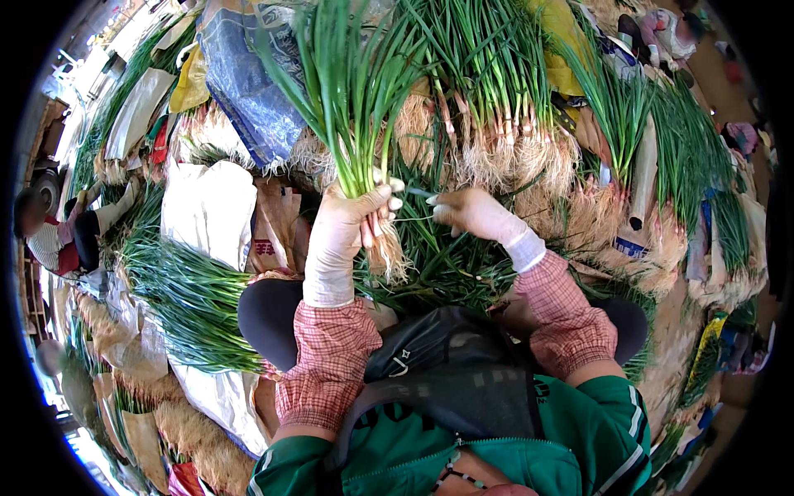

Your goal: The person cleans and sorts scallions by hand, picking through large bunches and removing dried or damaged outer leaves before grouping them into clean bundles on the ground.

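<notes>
My left hand (347, 223), in a pale glove, is wrapped round a bunch of green onions (351, 91). The bunch stands upright, leaves pointing away and pinkish-white bulbs with stringy roots hanging below the fist. Just right of it, my right hand (480, 215), also gloved, has its fingers pinched together. A thin bluish strip (420, 192) runs from those fingertips toward the bunch; its material is too small to tell. Loose green leaves (438, 264) lie beneath both hands.
Rooted green onions (517, 124) stand in a thick row ahead. A blue plastic sheet (256, 83) and a white sack (207, 211) lie at the left, beside more onions (190, 298). People sit at the far left (70, 231) and far right (662, 37).
</notes>
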`<act>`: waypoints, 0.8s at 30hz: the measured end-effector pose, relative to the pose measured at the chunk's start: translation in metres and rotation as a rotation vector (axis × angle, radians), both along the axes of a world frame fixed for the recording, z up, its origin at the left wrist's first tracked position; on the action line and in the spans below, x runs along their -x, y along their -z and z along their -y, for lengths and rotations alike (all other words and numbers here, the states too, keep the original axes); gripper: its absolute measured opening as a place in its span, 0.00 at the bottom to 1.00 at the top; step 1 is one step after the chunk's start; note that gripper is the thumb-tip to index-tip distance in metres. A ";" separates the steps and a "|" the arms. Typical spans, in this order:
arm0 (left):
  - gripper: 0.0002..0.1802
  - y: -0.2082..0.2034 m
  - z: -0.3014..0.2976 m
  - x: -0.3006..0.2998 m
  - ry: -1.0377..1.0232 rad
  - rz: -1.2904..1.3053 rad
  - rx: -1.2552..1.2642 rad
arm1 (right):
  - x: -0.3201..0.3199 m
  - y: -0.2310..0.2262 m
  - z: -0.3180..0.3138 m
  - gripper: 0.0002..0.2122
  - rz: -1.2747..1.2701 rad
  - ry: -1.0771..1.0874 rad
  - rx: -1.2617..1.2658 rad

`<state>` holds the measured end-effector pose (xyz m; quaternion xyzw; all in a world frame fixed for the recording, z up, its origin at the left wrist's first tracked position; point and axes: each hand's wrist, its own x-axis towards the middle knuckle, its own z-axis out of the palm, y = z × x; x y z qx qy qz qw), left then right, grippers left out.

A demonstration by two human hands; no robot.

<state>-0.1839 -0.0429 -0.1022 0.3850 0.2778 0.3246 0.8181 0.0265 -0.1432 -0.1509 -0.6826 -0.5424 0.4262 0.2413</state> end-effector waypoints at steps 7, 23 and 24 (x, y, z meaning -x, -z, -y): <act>0.18 0.036 -0.004 -0.029 0.178 0.170 0.189 | -0.065 -0.042 -0.079 0.21 0.687 0.570 -0.227; 0.09 0.045 0.009 -0.043 0.053 -0.294 -0.098 | 0.032 0.019 -0.044 0.09 -0.641 0.572 -0.452; 0.10 0.043 0.005 -0.043 0.053 -0.208 -0.086 | 0.035 0.023 -0.044 0.09 -0.771 0.583 -0.488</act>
